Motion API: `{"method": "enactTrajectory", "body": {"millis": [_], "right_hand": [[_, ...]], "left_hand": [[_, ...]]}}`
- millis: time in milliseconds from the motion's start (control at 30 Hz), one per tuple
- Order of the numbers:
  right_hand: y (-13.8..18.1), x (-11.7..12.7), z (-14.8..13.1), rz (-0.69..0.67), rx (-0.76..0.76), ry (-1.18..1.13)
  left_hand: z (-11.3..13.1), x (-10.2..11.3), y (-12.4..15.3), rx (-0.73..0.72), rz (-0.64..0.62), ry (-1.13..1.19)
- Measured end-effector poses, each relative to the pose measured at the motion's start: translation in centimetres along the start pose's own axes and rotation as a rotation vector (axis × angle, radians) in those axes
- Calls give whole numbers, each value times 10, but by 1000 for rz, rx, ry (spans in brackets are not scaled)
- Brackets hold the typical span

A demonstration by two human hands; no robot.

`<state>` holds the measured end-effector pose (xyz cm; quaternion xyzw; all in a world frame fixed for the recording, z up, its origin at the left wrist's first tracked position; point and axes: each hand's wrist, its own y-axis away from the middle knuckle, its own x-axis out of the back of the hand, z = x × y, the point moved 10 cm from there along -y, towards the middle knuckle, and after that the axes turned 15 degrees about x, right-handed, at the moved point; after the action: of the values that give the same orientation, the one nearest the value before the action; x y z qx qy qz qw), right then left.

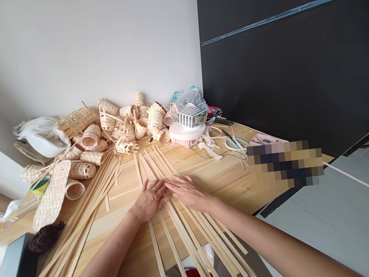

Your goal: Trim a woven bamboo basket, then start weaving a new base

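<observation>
Several long pale bamboo strips (pixel 161 168) lie fanned out across a light wooden table (pixel 215 175), their near ends hanging over the front edge. My left hand (pixel 150 200) lies flat on the strips, fingers stretched out and pointing right. My right hand (pixel 187 191) lies flat beside it, fingers stretched out and pointing left, its fingertips meeting those of the left hand. Neither hand grips anything; both press down on the strips.
A second bundle of strips (pixel 78 235) runs diagonally at the left. Small woven baskets (pixel 120 128) are heaped at the back, beside a white plastic bag (pixel 42 134), a flat woven piece (pixel 53 198), a round white stand (pixel 188 133) and scissors (pixel 234 141). A dark wall stands on the right.
</observation>
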<state>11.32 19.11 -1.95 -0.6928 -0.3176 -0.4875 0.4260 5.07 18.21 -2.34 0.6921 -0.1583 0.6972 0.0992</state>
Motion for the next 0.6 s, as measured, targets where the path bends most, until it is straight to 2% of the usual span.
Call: {"method": "enactTrajectory", "body": {"millis": [200, 467, 600], "right_hand": [[3, 2, 0, 0, -27, 1], [5, 11, -4, 9, -58, 14], [1, 18, -12, 19, -36, 23]], "left_hand": [[-1, 0, 2, -6, 28, 34], [0, -4, 2, 7, -24, 12], [-9, 1, 8, 23, 0, -12]]}}
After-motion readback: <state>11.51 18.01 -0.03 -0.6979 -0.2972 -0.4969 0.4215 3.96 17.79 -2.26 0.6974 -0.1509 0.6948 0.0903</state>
